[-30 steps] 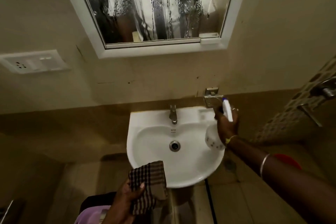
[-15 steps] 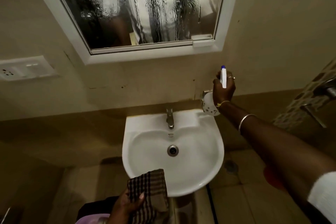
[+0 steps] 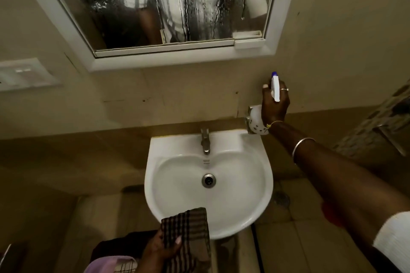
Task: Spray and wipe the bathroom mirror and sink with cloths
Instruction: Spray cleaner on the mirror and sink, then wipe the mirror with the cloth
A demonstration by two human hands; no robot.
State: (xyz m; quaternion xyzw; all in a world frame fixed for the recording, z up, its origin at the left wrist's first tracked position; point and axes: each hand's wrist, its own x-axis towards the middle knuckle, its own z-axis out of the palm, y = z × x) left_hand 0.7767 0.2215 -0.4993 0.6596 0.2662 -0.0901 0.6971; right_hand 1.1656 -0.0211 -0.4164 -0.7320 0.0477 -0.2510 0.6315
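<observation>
Two hands are both gripping: the right hand [image 3: 275,104] is wrapped around a white spray bottle [image 3: 257,123] raised above the sink's [image 3: 233,217] back right corner, below the wet, streaked mirror [image 3: 177,2]; the left hand [image 3: 159,252] clutches a checked cloth [image 3: 188,232] over the sink's front rim.

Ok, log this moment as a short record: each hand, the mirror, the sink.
right hand: raised beside the wall, gripping the spray bottle, nozzle pointing up toward the mirror
left hand: holding the checked cloth at the sink's near rim
mirror: wet, streaks running down the glass
sink: white basin, no water running from the tap
</observation>
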